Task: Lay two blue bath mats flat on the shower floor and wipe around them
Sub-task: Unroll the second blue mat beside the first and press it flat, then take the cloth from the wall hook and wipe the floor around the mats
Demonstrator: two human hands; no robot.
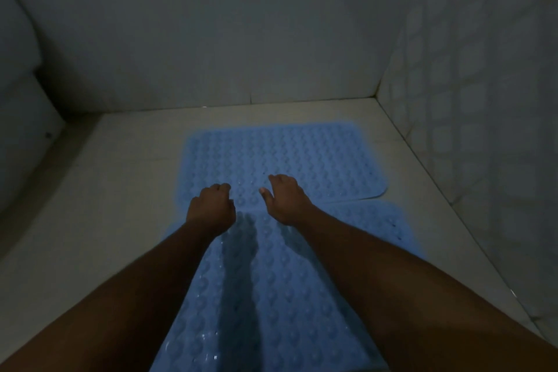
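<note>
While both hands, left hand [211,208] loosely curled and right hand [285,199] spread, press the seam, the far mat [280,154] lies crosswise beyond the near mat [265,296].

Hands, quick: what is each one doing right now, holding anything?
Left hand: fingers curled shut, at the far mat; whether it grips anything cannot be told.
Right hand: open, fingers spread on the same mat, holding nothing.

The near mat [265,296] runs off the bottom edge, with both forearms hiding its sides. The left hand [211,208] hides its own curled fingers. Dim light blurs the left wall [18,100].
</note>
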